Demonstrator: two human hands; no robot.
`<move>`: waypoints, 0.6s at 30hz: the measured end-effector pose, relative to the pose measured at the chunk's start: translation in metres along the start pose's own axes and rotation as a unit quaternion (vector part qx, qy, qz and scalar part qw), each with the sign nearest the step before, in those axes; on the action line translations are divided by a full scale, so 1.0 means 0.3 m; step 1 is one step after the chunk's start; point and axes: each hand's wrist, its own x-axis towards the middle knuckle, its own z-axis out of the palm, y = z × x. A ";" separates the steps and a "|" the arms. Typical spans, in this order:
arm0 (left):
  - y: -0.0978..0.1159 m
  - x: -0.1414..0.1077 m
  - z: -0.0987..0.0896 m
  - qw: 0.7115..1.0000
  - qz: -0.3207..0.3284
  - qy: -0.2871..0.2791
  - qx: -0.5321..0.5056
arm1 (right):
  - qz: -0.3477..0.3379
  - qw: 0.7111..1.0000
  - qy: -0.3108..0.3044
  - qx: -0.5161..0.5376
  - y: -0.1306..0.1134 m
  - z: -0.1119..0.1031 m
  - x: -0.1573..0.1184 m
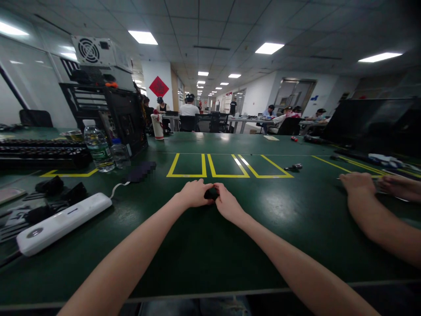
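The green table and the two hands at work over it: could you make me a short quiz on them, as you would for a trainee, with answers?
1. True or false: the left hand and right hand both touch the small dark object.
2. What stands beside the blue-capped bottle? a) a red mug b) a larger clear bottle c) a hammer
3. Fill in: the tape on the green table is ____.

Key: 1 true; 2 b; 3 yellow

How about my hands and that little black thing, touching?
Touching. The head view shows the left hand and right hand holding the black thing between their fingers.
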 end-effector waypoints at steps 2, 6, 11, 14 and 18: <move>0.013 0.038 -0.012 0.999 0.008 -0.030 0.022 | 0.005 1.000 0.008 -0.018 0.008 -0.010 0.003; 0.042 0.079 -0.026 0.997 0.016 -0.060 0.047 | 0.029 0.999 0.017 -0.018 0.037 -0.037 0.022; 0.045 -0.001 -0.044 0.997 0.028 -0.058 0.049 | 0.016 1.000 0.012 -0.005 0.052 -0.075 0.021; 0.016 -0.136 -0.062 0.998 0.037 -0.037 0.044 | 0.012 1.000 -0.004 0.013 0.047 -0.095 0.008; -0.085 -0.411 -0.063 0.999 -0.035 -0.006 0.026 | 0.001 0.999 -0.025 0.039 0.027 -0.119 -0.008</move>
